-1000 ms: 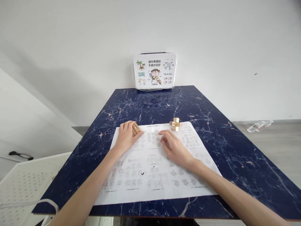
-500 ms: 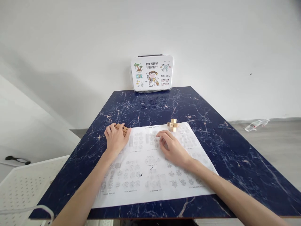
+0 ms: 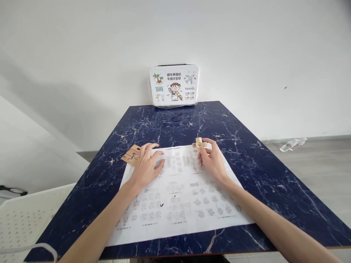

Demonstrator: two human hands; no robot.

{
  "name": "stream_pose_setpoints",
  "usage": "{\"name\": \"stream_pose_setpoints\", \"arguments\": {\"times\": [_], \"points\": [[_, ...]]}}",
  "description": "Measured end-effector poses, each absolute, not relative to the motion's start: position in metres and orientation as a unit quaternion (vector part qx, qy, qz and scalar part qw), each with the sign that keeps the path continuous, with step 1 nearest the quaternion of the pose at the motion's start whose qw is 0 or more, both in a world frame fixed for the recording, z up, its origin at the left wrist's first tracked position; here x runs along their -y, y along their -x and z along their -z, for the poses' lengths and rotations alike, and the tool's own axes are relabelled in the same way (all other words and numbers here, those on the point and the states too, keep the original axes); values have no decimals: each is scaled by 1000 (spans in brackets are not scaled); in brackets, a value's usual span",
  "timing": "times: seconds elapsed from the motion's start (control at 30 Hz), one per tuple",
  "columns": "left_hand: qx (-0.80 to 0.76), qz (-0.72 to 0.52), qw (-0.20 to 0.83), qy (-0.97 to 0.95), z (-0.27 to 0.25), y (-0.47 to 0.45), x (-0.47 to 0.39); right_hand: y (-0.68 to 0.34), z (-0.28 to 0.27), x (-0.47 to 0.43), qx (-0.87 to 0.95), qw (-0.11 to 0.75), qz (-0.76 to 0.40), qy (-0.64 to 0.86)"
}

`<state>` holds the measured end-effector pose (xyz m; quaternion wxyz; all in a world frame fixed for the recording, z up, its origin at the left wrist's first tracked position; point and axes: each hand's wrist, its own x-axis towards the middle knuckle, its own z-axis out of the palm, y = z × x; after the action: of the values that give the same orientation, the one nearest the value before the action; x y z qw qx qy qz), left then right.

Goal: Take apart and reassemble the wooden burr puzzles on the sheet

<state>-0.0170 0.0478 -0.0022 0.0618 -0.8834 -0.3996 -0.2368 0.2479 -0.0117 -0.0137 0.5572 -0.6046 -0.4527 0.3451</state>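
My right hand (image 3: pixel 215 162) has its thumb and fingers around an interlocking wooden burr puzzle (image 3: pixel 198 140) near the top right of the paper sheet. The puzzle is cross-shaped, made of light wooden bars with small dark marks. Over the top left of the sheet, my left hand (image 3: pixel 145 166) is open with its fingers apart. Just beside its fingers lie several flat, notched wooden pieces (image 3: pixel 129 155), placed side by side; part of them is hidden behind that hand. Under both hands spreads a white instruction sheet (image 3: pixel 181 204) printed with rows of small grey diagrams.
A dark blue marble-patterned table (image 3: pixel 175 128) carries everything. At its far edge a white cartoon-printed case (image 3: pixel 174 86) leans against the wall. A perforated white surface (image 3: pixel 24 219) with a pale cable (image 3: pixel 33 246) stands at lower left. A clear plastic item (image 3: pixel 293 144) lies on the floor at right.
My right hand has moved up and right and taken hold of the burr puzzle. My left hand has shifted right off the flat wooden pieces and spread its fingers. The view has turned slightly.
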Motion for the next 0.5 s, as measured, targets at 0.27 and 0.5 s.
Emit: {"name": "stream_pose_setpoints", "arguments": {"times": [0.27, 0.5], "points": [[365, 243, 12, 899, 3, 15, -44, -253, 15, 7, 413, 564, -377, 608], [350, 236, -39, 906, 3, 13, -42, -253, 16, 7, 414, 566, -385, 600]]}}
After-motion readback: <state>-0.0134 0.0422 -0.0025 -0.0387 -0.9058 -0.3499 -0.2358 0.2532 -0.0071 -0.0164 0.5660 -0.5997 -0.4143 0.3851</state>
